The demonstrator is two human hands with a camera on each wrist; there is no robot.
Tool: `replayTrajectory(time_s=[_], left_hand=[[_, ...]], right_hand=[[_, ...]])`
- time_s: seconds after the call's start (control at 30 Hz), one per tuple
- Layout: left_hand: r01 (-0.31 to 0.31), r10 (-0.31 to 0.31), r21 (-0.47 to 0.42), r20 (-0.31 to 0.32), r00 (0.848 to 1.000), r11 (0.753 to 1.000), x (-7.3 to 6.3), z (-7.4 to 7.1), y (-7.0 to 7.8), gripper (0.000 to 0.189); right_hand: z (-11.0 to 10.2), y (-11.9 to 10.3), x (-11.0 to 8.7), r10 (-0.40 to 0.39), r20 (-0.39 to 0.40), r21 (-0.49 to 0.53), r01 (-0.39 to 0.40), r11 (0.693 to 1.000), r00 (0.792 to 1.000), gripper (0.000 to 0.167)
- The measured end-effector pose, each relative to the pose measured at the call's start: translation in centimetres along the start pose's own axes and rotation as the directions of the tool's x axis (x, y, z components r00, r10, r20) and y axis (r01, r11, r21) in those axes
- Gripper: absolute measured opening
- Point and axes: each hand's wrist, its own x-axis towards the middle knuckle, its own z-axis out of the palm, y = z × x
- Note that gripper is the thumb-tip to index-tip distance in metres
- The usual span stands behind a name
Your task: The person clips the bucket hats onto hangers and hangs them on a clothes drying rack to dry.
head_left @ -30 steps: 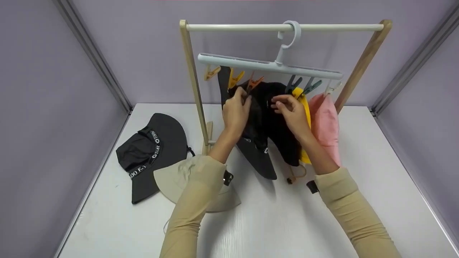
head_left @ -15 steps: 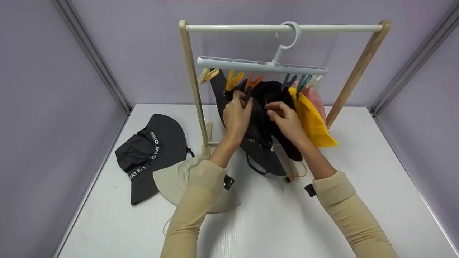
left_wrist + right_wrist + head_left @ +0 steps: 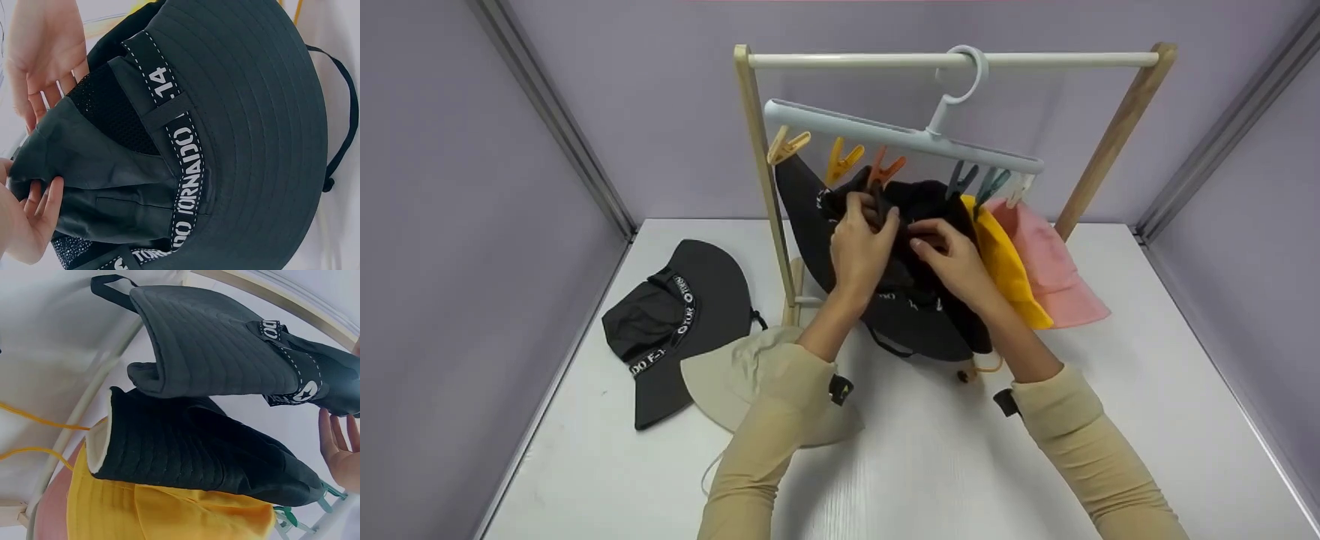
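Note:
A dark grey wide-brimmed hat (image 3: pixel 259 124) with a white-lettered band hangs crown up, brim down. My left hand (image 3: pixel 861 251) pinches its crown just under an orange clothespin (image 3: pixel 885 169); in the left wrist view the thumb and fingers (image 3: pixel 49 205) bunch the cloth. My right hand (image 3: pixel 956 264) is at the crown's other side, fingers loosely bent, fingertips against the cloth in the right wrist view. Behind it hang a black hat (image 3: pixel 197 444), a yellow hat (image 3: pixel 1011 274) and a pink hat (image 3: pixel 1054 266), below clothespins on a pale hanger (image 3: pixel 870 131).
The hanger hooks over the white rail (image 3: pixel 840 60) of a wooden-legged rack. On the white table (image 3: pixel 930 465), at left, lie another dark hat (image 3: pixel 712 292) and a beige hat (image 3: pixel 735 367), partly under my left sleeve. Yellow (image 3: pixel 844 161) and cream (image 3: pixel 787 146) clothespins hang at the hanger's left end.
The hanger's left end has risen since half a second ago. My right hand has moved left and slightly down, closer to my left hand. The yellow and pink hats have swung.

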Motion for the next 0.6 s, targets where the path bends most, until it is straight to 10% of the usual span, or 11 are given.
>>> replayTrajectory(time_s=[0.23,0.4,0.6], left_hand=[[0.014,-0.014,-0.015,-0.016,1.0,1.0,-0.5,-0.6,-0.3,0.032],[0.07,-0.082,-0.171,-0.064,0.995,0.983,-1.2,-2.0,-1.3,0.027],[0.21,-0.291,-0.483,-0.098,0.952,0.85,-3.8,-4.6,-3.6,0.016]], right_hand=[[0.1,-0.8,-0.9,-0.063,-0.111,-0.03,0.06,0.998,0.992,0.027],[0.6,-1.7,-2.2,-0.204,-0.251,-0.028,0.204,0.979,0.946,0.02],[2.2,-2.4,-4.6,-0.237,-0.193,0.059,0.252,0.966,0.952,0.013]])
